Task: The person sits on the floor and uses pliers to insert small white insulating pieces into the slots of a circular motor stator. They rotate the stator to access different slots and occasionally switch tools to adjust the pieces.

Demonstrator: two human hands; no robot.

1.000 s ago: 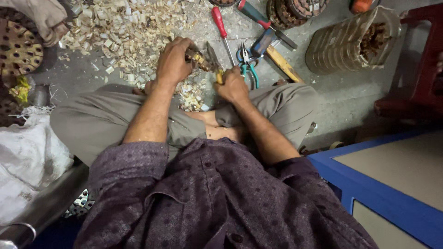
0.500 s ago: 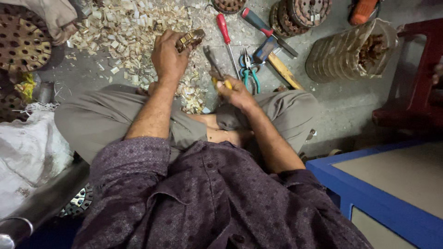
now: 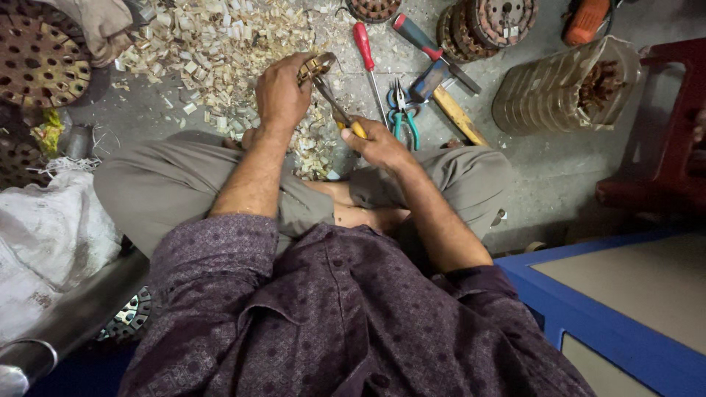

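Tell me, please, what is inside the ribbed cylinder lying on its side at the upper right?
Reddish-brown tangled strands show at the open end of the ribbed cylinder. Its wall hides how far in they reach.

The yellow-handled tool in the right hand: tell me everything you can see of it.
The yellow-handled tool is slim, with a dark metal shaft and a yellow grip mostly hidden inside the right hand. It slants up and to the left from that fist, and its tip meets the small brownish metal part gripped by the left hand, above the pile of pale chips. The tip's shape is too small to tell.
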